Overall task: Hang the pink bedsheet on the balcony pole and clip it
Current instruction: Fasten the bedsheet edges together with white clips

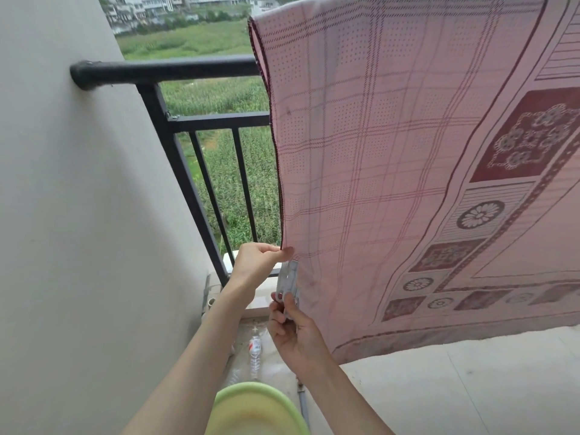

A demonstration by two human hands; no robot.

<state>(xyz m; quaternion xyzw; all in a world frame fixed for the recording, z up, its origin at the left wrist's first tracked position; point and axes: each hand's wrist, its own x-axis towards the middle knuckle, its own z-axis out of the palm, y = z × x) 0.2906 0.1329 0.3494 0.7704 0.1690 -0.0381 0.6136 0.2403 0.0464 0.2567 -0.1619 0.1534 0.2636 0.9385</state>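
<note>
The pink bedsheet [392, 146], checked with dark red patterned borders, hangs from above the frame and covers the right half of the view. Its top support is out of sight. My left hand [259, 262] pinches the sheet's left edge low down, near its bottom corner. Just below it, my right hand [290, 328] holds a pale grey clip [288, 282] upright against that same edge. Whether the clip's jaws bite the fabric is hard to tell.
A black balcony railing [175, 69] runs from the grey wall [62, 215] at the left and passes behind the sheet. On the floor below lie a plastic bottle [255, 353] and a green basin [251, 409]. Pale floor tiles [470, 387] stretch to the right.
</note>
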